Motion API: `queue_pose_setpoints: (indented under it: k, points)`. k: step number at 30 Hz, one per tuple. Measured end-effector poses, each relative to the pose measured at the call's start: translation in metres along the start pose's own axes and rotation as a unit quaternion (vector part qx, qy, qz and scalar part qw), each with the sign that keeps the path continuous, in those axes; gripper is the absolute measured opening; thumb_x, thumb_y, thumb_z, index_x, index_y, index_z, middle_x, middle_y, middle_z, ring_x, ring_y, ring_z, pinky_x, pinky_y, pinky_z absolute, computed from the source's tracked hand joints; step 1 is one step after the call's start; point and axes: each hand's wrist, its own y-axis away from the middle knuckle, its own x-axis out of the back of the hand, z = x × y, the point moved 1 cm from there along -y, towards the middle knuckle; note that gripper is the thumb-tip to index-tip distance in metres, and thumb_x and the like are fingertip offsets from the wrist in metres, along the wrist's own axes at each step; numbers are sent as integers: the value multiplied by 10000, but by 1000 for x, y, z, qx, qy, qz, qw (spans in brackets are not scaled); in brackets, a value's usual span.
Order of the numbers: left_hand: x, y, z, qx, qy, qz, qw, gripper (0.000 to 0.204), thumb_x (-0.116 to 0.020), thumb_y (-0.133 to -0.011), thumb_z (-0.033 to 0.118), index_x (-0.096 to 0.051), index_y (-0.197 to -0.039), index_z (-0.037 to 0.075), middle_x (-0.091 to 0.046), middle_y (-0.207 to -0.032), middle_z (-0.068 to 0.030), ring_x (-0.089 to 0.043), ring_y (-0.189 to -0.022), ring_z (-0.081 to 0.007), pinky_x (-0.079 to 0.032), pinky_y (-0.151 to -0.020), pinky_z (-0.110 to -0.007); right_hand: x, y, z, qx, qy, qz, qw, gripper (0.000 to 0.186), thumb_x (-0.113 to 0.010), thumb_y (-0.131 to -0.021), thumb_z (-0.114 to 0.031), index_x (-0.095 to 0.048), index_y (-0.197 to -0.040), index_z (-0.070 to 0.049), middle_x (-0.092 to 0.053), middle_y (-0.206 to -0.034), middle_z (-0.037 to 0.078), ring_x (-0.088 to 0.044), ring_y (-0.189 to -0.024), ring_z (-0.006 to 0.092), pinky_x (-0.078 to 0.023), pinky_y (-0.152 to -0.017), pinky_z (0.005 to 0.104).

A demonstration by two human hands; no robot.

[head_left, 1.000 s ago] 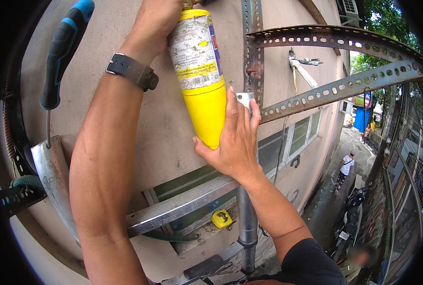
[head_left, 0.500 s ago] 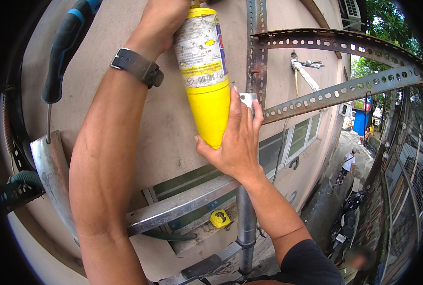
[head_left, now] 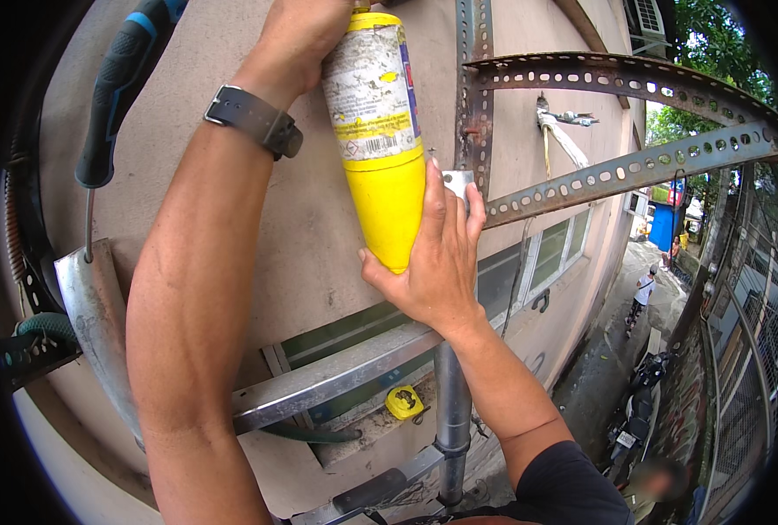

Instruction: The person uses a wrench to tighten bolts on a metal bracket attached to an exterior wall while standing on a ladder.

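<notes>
The right hand (head_left: pixel 432 254) cups the lower end of a tilted yellow canister (head_left: pixel 384 210) before a beige wall (head_left: pixel 293 227). The left hand (head_left: pixel 306 39) is at its neck; its fingers' closure cannot be told at the upper edge. A metal plate (head_left: pixel 456 180) shows among the right fingertips. Perforated angle bars (head_left: pixel 616 173) obstruct the right side; a metal rail (head_left: pixel 336 378) crosses below; a screwdriver (head_left: pixel 113 105) stands left.

The canister (head_left: pixel 383 210) is yellow with a scuffed white label (head_left: pixel 367 87); watch strap (head_left: pixel 247 117) black; screwdriver handle (head_left: pixel 113 105) black with blue trim; wall (head_left: pixel 223 52) beige; upper bar (head_left: pixel 581 66) rust-brown, lower bar (head_left: pixel 625 171) grey, both patterned with slots; hose (head_left: pixel 49 327) green; sleeve (head_left: pixel 572 477) black.
</notes>
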Motion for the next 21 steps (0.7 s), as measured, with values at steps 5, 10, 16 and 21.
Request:
queue_pose_setpoints:
  k: [5, 10, 16, 21]
  points:
    - [-1, 1, 3, 11, -6, 8, 1000, 417, -491, -1084, 300, -592, -756, 62, -533, -652, -6, -463, -572, -117, -475, -618, -305, -1, 0, 0, -1, 0, -2, 1000, 1218, -816, -733, -404, -76, -1598, 27, -495, -1284, 252, -527, -1175, 366, -138, -1180, 663]
    - [2, -2, -3, -5, -9, -5, 1000, 440, -486, -1086, 299, -576, -720, 72, -526, -642, -4, -458, -568, -114, -481, -633, -303, -1, 0, 0, 1, -3, 1, 1000, 1228, -820, -732, -406, -66, -1600, 23, -497, -1276, 252, -528, -1175, 367, -136, -1181, 663]
    - [0, -2, -2, -5, -3, -5, 1000, 420, -486, -1097, 303, -585, -763, 69, -515, -642, 3, -445, -568, -107, -506, -698, -295, -2, 1, 1, 0, -4, 0, 1000, 1231, -822, -732, -415, -68, -1601, 21, -504, -1261, 249, -530, -1161, 360, -133, -1183, 660]
    - [2, -1, -2, -9, -9, -4, 1000, 402, -494, -1096, 302, -594, -790, 62, -514, -649, 6, -445, -572, -100, -507, -696, -290, 1, -1, -1, 2, -3, 8, 1000, 1221, -825, -730, -397, -82, -1597, 34, -508, -1253, 240, -527, -1152, 361, -141, -1183, 654]
